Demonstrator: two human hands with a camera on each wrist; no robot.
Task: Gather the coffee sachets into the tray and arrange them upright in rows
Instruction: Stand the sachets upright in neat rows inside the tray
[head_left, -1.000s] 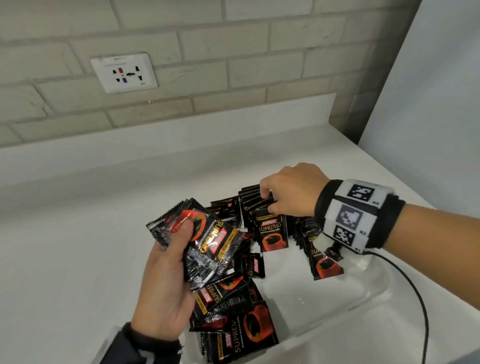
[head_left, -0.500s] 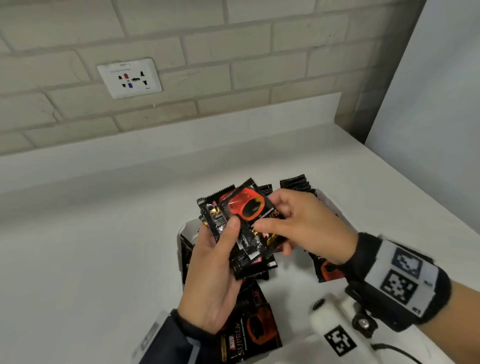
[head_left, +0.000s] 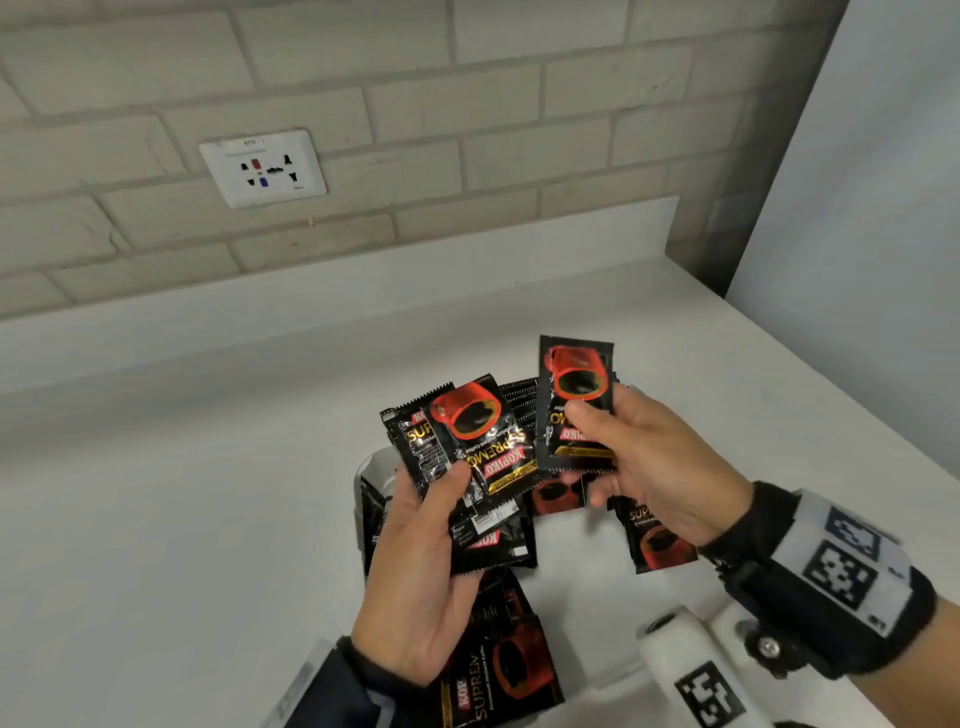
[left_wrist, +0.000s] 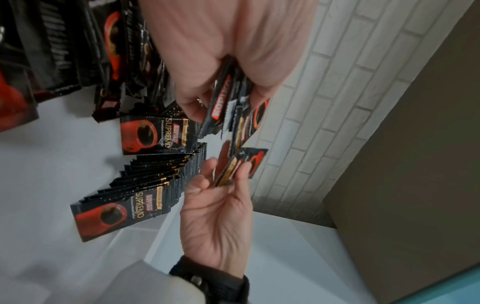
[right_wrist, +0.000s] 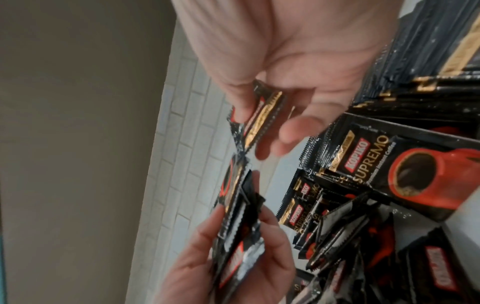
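Observation:
My left hand (head_left: 436, 551) grips a fanned stack of black coffee sachets (head_left: 470, 457) with red cups printed on them, thumb pressed on top. My right hand (head_left: 639, 457) pinches a single sachet (head_left: 574, 400) between thumb and fingers, held up beside the stack. Both hover above the white tray (head_left: 374, 467). In the left wrist view a row of upright sachets (left_wrist: 155, 181) leans in the tray, with loose sachets (left_wrist: 64, 51) piled nearby. The right wrist view shows the pinched sachet (right_wrist: 262, 111) edge-on and the stack (right_wrist: 239, 226) in the left hand.
The tray sits on a white counter (head_left: 182, 519) against a brick wall with a socket plate (head_left: 262, 169). A pale panel (head_left: 857, 208) closes the right side. A white wrist-camera mount (head_left: 691, 670) hangs below my right wrist.
My right hand left the upright row, came to the stack in my left hand, and has now pulled one sachet off it to the right. The left hand rose with its stack.

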